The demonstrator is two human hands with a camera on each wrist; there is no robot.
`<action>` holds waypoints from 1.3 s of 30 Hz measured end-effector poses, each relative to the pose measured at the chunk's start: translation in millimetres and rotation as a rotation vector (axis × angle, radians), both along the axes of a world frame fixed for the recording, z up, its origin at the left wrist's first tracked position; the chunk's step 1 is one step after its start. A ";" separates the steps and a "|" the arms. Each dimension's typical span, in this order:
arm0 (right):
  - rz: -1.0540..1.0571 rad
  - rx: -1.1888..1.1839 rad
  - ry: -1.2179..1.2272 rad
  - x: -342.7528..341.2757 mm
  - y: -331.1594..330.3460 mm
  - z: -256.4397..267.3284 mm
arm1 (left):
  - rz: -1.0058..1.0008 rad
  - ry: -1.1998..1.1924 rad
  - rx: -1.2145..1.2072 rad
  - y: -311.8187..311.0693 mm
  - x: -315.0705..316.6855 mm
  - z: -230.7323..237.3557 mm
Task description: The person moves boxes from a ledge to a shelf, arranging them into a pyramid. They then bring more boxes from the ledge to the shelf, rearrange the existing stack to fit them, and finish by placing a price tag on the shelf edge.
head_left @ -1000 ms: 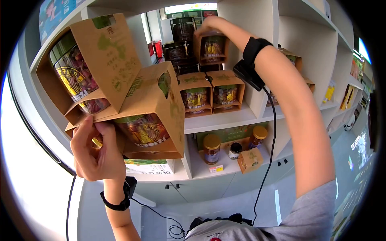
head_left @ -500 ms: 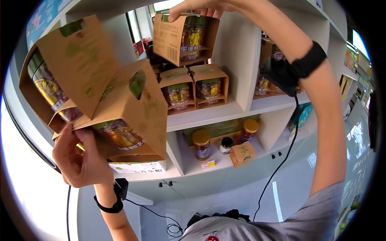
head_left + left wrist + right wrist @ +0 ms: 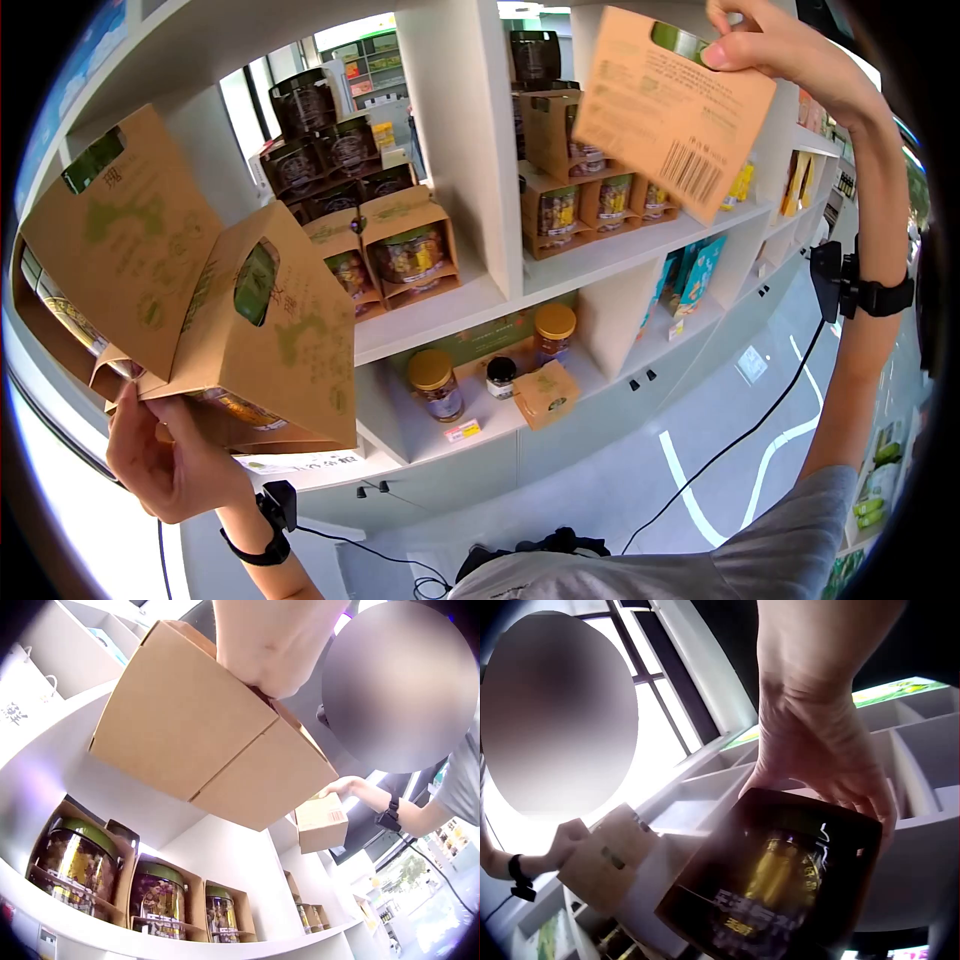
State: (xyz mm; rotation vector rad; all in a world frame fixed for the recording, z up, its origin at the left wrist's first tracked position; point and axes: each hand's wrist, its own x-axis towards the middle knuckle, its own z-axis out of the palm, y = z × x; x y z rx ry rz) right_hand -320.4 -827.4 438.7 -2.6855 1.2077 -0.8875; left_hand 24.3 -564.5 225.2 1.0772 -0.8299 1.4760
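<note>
Boxes (image 3: 270, 340), two, sat tilted in left hand (image 3: 175, 455), thumb and fingers pinching the lower edge. Right hand (image 3: 770, 45) gripped third box (image 3: 680, 130) by its top, raised in front of shelf (image 3: 540, 290). Farther back, boxed jars (image 3: 410, 250) stood in two bays. My read: mid-job; three in hand, none set down, placing them likely left. Stocking or unloading: couldn't tell. Head view gave third box's barcode side; right wrist showed its open front, jar (image 3: 780, 877) inside. Left wrist showed the pair's plain faces, left fingertips hidden.
</note>
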 end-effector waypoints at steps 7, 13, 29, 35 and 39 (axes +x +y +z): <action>-0.224 -0.254 0.163 -32.5 -147.2 -10.7 | -0.036 0.026 -0.001 -15.3 -26.8 1.3; -0.168 -0.142 0.117 18.6 -230.4 -35.8 | 0.007 0.059 0.035 -23.3 -34.4 -1.3; -0.122 -0.041 0.235 64.9 -269.1 -51.9 | 0.079 -0.006 0.094 -19.6 -50.2 4.8; -0.209 -0.112 0.182 61.8 -239.2 -47.8 | 0.073 0.063 0.088 -15.5 -41.4 -0.7; -0.154 -0.549 -0.175 30.9 -243.0 -45.2 | 0.096 0.055 0.046 -11.1 -36.8 0.6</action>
